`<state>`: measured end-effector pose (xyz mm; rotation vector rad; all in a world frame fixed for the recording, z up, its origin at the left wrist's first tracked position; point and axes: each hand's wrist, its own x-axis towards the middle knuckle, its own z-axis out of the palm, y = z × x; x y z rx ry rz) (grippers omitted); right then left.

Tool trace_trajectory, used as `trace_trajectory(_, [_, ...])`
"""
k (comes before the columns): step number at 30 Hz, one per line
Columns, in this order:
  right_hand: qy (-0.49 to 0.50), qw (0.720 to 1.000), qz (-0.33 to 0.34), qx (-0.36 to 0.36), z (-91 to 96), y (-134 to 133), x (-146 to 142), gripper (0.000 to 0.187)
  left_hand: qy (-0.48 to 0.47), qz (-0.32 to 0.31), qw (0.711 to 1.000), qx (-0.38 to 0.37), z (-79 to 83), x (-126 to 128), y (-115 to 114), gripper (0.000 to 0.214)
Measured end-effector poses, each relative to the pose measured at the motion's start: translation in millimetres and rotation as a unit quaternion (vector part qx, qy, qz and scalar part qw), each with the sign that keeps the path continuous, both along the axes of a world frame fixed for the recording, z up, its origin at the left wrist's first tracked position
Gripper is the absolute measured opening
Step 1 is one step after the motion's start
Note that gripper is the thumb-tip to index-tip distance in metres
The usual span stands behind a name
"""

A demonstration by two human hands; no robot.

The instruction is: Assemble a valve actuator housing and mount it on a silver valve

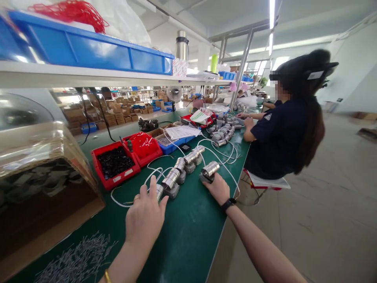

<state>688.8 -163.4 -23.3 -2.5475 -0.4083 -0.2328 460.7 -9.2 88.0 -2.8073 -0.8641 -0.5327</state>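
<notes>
- My right hand (pixel 218 188) is closed on a shiny silver metal cylinder with a white cable (pixel 210 169), which sits on the green desk (pixel 188 236) near its front edge.
- My left hand (pixel 144 220) curls thumb and fingers either side of the nearest silver cylinder (pixel 159 192), at the end of a row of metal cylinders on grey bases (pixel 180 169).
- Red plastic trays (pixel 114 163) lie just behind.
- A person in a dark shirt (pixel 279 137) works further along.

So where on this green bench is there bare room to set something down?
The widest bare mat lies between the left hand and the right hand, down to the near edge. A narrower strip runs between the red tray and the loose pins. Beyond the hands it is crowded with metal cylinders and white wires.
</notes>
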Motion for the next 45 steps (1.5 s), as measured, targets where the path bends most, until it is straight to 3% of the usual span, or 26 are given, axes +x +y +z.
trace_trajectory(5, [0.009,0.997,-0.060,-0.043,1.6,1.0,71.9,0.042,0.037,0.021,0.999,0.002,-8.9,24.6,7.5,0.061])
trace_trajectory(10, [0.023,0.994,-0.088,-0.053,7.0,13.9,132.9,0.038,0.069,0.001,0.997,-0.028,-40.0,29.4,30.0,0.060])
trace_trajectory(14, [0.028,0.994,-0.090,-0.046,7.7,32.1,162.6,0.035,0.081,-0.035,0.995,-0.041,-60.4,29.0,47.2,0.063])
trace_trajectory(17, [0.031,0.997,-0.056,-0.039,6.0,43.8,174.5,0.033,0.086,-0.036,0.994,-0.057,-61.2,27.9,50.5,0.062])
trace_trajectory(24, [0.034,0.997,0.057,-0.025,-1.4,55.0,182.1,0.028,0.085,-0.060,0.991,-0.080,-42.3,36.3,45.7,0.060])
trace_trajectory(32, [0.016,0.999,0.036,-0.005,3.9,49.5,164.4,0.032,0.101,-0.075,0.990,-0.061,-33.4,40.1,46.1,0.060])
trace_trajectory(37, [-0.033,0.999,0.005,0.010,15.9,42.4,115.1,0.024,0.038,-0.032,0.998,-0.032,-30.7,53.9,30.0,0.049])
trace_trajectory(42, [-0.020,0.984,0.178,-0.005,13.5,53.3,33.0,0.018,0.053,-0.025,0.997,-0.040,-31.0,67.7,24.1,0.039])
trace_trajectory(45, [-0.004,0.970,0.241,-0.011,9.4,66.1,-7.0,0.049,0.064,-0.028,0.997,-0.032,-30.4,69.0,25.5,0.033])
